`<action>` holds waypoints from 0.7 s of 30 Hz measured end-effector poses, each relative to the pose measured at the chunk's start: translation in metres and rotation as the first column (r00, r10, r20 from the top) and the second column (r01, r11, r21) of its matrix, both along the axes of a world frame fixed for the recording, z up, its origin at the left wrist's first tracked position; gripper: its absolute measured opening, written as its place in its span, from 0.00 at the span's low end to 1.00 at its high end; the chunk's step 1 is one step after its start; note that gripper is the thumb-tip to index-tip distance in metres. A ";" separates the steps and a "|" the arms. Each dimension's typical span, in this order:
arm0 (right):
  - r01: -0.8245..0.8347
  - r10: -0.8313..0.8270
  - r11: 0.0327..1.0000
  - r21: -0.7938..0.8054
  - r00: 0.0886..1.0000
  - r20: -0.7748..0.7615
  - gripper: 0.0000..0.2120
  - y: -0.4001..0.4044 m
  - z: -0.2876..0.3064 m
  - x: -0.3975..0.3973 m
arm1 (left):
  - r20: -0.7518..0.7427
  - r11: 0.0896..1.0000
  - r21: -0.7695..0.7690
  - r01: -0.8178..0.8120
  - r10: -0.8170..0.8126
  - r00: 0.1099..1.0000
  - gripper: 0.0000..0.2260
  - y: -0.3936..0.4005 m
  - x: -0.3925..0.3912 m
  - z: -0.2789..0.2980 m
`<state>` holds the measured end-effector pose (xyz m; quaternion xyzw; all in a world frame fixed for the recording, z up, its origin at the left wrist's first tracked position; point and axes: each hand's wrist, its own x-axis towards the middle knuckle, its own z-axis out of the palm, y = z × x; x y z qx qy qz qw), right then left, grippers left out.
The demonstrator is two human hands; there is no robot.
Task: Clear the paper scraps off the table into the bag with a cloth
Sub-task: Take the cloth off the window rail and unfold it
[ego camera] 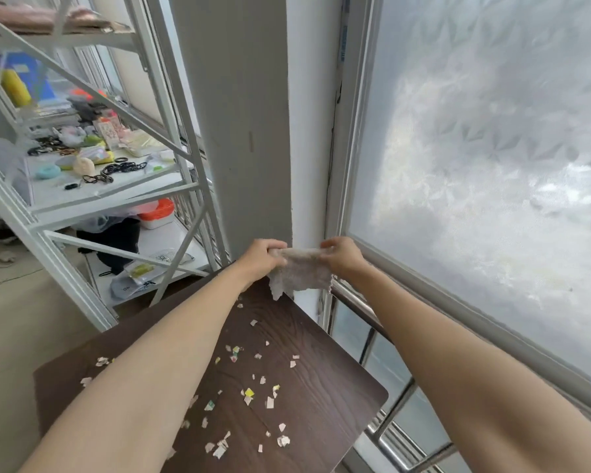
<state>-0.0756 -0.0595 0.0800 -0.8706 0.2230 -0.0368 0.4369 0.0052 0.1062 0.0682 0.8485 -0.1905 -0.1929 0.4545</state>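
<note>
A pale, fuzzy cloth (301, 273) hangs stretched between both hands above the far corner of the dark wood-grain table (325, 377). My left hand (261, 259) pinches its upper left corner and my right hand (343, 256) pinches its upper right corner. Several small paper scraps (249, 396) in white, yellow and green lie scattered over the table top, some partly hidden under my left forearm. No bag is in view.
A white metal shelving rack (93, 199) loaded with small items stands to the left. A grey pillar (239, 131) rises behind the table. A frosted window (492, 165) and a metal railing (389, 407) run along the right side.
</note>
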 end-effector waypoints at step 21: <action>-0.101 0.076 0.947 0.306 0.993 0.093 0.09 0.098 0.058 -0.009 | -0.118 0.948 -0.228 -0.222 0.200 0.973 0.13 0.140 -0.035 0.071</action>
